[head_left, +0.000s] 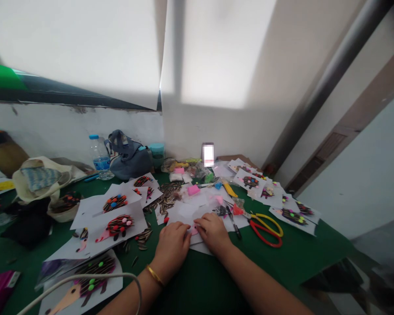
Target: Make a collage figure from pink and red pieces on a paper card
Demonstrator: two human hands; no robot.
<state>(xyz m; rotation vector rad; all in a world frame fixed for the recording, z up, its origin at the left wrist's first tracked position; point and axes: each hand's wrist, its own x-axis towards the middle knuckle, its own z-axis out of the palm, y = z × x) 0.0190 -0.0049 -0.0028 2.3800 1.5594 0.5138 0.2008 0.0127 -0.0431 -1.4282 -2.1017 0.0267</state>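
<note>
My left hand (173,243), with a gold bangle at the wrist, rests on white paper (187,212) in the middle of the table. Its fingers are bent and closed at a small pink piece (193,228), possibly soft clay. From the other side my right hand (213,232) meets the same piece, fingers curled and tips against it. Part of the piece is hidden by the fingers. A red pompom (166,220) lies beside my left hand. Just right of my right hand is a black pen (233,222). A pink lump (193,190) sits beyond the hands.
Scissors (265,229) with red and yellow handles lie to the right. Striped sunflower seeds (170,197) are scattered left of centre. Finished-looking hedgehog pictures (120,223) lie on both sides. A water bottle (100,159), a blue bag (129,159) and a phone (209,155) stand behind. A cable (101,276) crosses the front left.
</note>
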